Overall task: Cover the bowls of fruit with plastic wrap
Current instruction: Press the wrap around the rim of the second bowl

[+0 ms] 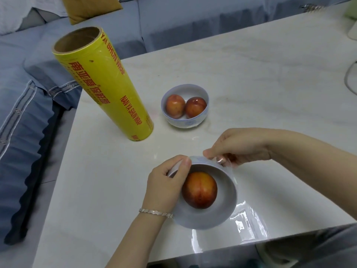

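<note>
A white bowl (216, 215) with one red-orange fruit (200, 190) stands near the table's front edge. A clear sheet of plastic wrap (247, 213) lies over it and spreads onto the table at the right. My left hand (166, 182) pinches the bowl's far-left rim and the wrap on it. My right hand (237, 147) pinches the wrap at the bowl's far rim. A second bowl (185, 120) holding two fruits (174, 106) sits further back, with shiny film over it. A tall yellow roll of plastic wrap (102, 84) stands upright at the left.
The white marble table (251, 74) ends at its left edge beside a blue sofa (29, 113) with cushions. A white cable (347, 78) and a pale object lie at the far right edge.
</note>
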Demonstrator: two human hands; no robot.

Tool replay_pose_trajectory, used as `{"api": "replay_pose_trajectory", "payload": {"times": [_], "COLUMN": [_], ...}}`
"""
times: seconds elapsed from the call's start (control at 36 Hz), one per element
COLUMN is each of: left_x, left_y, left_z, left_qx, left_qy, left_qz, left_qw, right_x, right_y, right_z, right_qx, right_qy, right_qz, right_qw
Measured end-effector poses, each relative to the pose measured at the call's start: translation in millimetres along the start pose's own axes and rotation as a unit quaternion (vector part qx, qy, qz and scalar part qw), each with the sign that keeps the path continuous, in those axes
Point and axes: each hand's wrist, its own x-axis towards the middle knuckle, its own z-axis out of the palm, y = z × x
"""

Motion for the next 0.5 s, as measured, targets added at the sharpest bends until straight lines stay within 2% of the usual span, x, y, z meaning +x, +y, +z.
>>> {"api": "replay_pose_trajectory", "payload": {"times": [0.11, 0.17, 0.31, 0.36, 0.5], "left_x": [0, 0, 0, 1, 0], "left_y": [3, 4, 3, 2, -2], "left_z": [3, 3, 2, 3, 3], "left_qx": [0.003, 0.004, 0.010, 0.009, 0.000], "left_qy": [-0.008, -0.008, 0.001, 0.004, 0.025], "left_qz": [-0.004, -0.001, 0.006, 0.008, 0.017], "left_qw": [1.000, 1.000, 1.000, 1.000, 1.000], "right_x": [3, 3, 9, 13, 17], "right_y": [-10, -12, -2, 3, 16], "right_z": [-7, -8, 0, 5, 24], "right_qx": [-0.037, -0.047, 0.051, 0.090, 0.103], "right_qy": [-0.037, -0.053, -0.044, -0.003, 0.174], "right_qz": [0.085, 0.099, 0.024, -0.020, -0.102], "right_qw": [0.995, 0.993, 0.997, 0.996, 0.974]}}
